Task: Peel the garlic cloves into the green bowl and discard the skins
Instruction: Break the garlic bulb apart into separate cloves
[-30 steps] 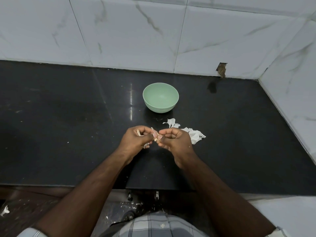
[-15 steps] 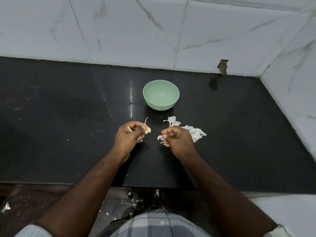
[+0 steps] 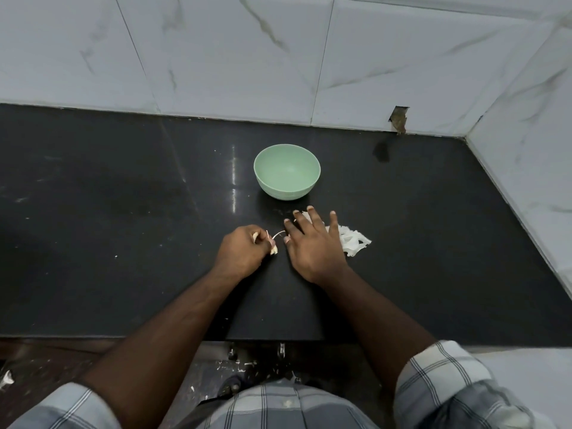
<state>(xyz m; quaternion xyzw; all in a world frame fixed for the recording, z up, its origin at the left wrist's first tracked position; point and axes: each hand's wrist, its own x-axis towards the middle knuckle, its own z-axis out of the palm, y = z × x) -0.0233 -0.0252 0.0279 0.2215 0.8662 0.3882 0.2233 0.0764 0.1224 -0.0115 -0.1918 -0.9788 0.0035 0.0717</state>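
Left hand [image 3: 240, 253] curled, pinching garlic clove [image 3: 273, 249], wisp of skin curling off it toward 2 o'clock; likely held off counter so peeling can go on. Right hand [image 3: 311, 243] flat, fingers spread, holding nothing, over near edge of skin pile [image 3: 353, 241], likely dropping or gathering scraps. Green bowl [image 3: 287, 171] at 12 o'clock of hands, near, looks empty. Black countertop [image 3: 108, 227] beneath; tiled wall [image 3: 216, 57] behind.

The right hand [image 3: 312, 243] hides part of the garlic skins [image 3: 353, 241].
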